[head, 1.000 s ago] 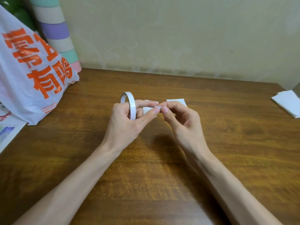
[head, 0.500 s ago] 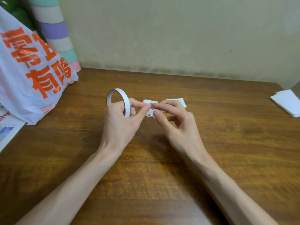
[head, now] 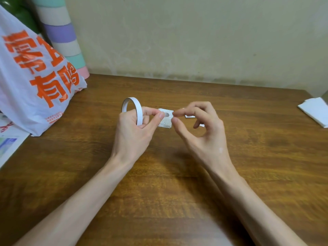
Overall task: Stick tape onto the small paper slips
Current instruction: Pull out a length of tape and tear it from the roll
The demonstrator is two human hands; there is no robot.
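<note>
Your hands had drawn apart since half a second earlier: the fingertips no longer met, and your right hand (head: pixel 200 132) had shifted toward 3 o'clock, uncovering the paper slips (head: pixel 166 121). Your left hand (head: pixel 133 134) gripped the tape roll (head: pixel 132 110), fingers curled through the ring and thumb pressed to forefinger at its 3 o'clock side. The roll stood on edge above the table (head: pixel 177 192), its hole facing roughly 9 o'clock, so its axis ran along the 9-to-3 line. It was a thin white band. Your right thumb and forefinger sat nearly closed just beside the left ones; whether they pinched a tape end, you could not tell. The slips lay stacked between the hands, near-square, finely printed, with a grey oval mark on top.
</note>
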